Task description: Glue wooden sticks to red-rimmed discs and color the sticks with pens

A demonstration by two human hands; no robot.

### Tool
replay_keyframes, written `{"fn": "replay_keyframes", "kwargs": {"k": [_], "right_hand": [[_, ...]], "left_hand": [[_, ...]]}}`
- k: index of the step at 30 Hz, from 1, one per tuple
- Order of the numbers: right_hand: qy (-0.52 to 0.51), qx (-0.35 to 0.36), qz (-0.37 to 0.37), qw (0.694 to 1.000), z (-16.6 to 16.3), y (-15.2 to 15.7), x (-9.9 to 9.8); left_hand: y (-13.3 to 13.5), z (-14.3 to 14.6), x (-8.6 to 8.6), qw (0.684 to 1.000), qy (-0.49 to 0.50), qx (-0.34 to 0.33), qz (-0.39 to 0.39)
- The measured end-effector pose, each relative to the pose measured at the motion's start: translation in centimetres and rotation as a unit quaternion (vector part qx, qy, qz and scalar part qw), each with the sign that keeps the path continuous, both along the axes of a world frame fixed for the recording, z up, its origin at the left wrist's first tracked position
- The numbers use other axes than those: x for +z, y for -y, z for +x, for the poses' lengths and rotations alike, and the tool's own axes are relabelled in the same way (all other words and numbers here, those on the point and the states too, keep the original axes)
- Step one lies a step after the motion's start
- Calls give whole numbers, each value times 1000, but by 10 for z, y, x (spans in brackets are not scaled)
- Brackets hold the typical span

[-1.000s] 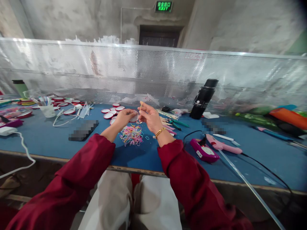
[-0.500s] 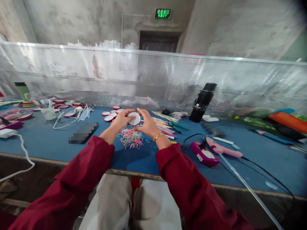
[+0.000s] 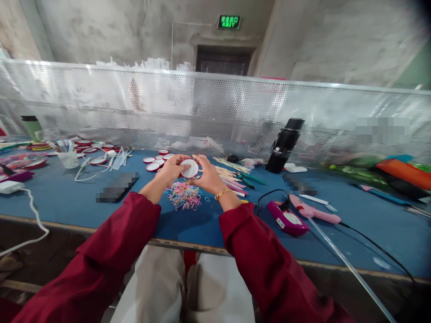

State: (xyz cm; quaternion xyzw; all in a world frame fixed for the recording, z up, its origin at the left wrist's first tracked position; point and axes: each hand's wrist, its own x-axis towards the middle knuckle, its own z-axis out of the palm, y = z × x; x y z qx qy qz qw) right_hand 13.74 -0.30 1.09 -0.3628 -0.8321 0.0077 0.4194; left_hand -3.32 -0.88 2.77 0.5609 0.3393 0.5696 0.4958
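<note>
Above the table, both hands hold a round white lid (image 3: 191, 168) with a red rim, its white inside facing me. My left hand (image 3: 172, 169) grips its left edge, the thumb lying on the white face. Around the right edge curls my right hand (image 3: 208, 177), index finger at the top and thumb near the bottom. A thin pale tip shows at each of these fingers; I cannot make out what it is. Below the hands lies a heap of small coloured rubber bands (image 3: 185, 196). More red-rimmed lids (image 3: 153, 166) rest just behind my left hand.
Wooden sticks (image 3: 227, 172) and green-handled pliers (image 3: 247, 180) lie right of my hands. Farther right are a purple power strip (image 3: 288, 220), a pink glue gun (image 3: 314, 211) and a black bottle (image 3: 284, 146). Leftward are a blurred dark flat object (image 3: 117, 187) and a white cup (image 3: 68, 159).
The lid has shifted very slightly to the right and down in view, still held by both hands. Little else differs.
</note>
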Motion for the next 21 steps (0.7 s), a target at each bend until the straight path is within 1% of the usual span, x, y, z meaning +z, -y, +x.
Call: {"fn": "replay_keyframes", "kwargs": {"k": [4, 7, 10, 13, 17, 19, 21], "right_hand": [[-42, 17, -9, 999, 0, -3, -3], [-79, 44, -27, 996, -2, -3, -4], [-122, 70, -70, 988, -6, -4, -6], [-176, 92, -127, 972, -11, -5, -9], [-269, 151, -178, 934, -17, -6, -11], [-332, 186, -223, 898, -20, -5, -10], [-395, 213, -289, 845, -22, -2, -10]], "left_hand": [[1, 0, 1, 1000, -3, 5, -16], [0, 0, 0, 1000, 9, 5, -19], [-4, -2, -2, 999, 28, 0, -25], [-7, -3, -3, 998, 47, -9, -39], [-7, -3, -1, 995, 79, -15, -53], [-6, -3, 0, 994, 91, -13, -54], [-6, -3, 0, 994, 98, -11, -55]]}}
